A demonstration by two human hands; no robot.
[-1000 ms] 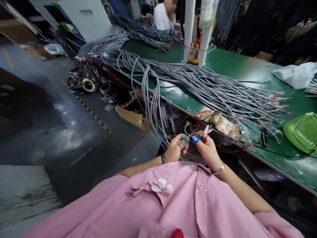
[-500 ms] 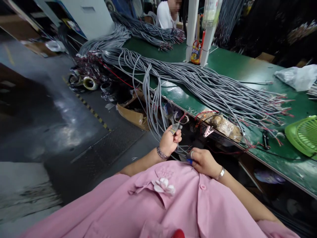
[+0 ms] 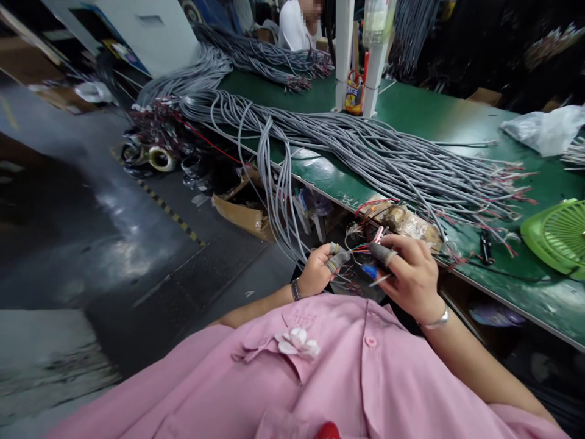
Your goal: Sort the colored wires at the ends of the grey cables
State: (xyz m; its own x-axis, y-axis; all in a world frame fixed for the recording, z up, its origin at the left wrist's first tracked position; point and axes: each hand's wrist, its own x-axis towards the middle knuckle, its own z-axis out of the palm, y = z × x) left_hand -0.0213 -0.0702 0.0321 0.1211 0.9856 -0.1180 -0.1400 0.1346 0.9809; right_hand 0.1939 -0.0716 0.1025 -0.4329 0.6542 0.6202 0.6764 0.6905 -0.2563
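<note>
My left hand [image 3: 320, 271], with grey covers on its thumb and forefinger, pinches the end of a grey cable in front of my body. Thin coloured wires [image 3: 360, 248], red and green among them, stick out of that end toward the right. My right hand [image 3: 414, 277] is closed at the far end of these wires; it wears a grey finger cover and a blue one [image 3: 369, 271]. A short grey piece [image 3: 380, 280] pokes out beneath its fingers. Frayed pale strands [image 3: 353, 230] rise just behind the wires. Other cable ends hang below my left hand.
A big bundle of grey cables [image 3: 356, 143] lies along the green table [image 3: 420, 116], some looping over its edge. At the right are a green fan [image 3: 557, 238] and a plastic bag [image 3: 543, 134]. A cardboard box [image 3: 244, 210] stands below. A person [image 3: 295, 27] sits beyond.
My right hand has come up and forward from near my shirt to the wires at my left hand. My left hand has lowered slightly, and coloured wires now show between the hands.
</note>
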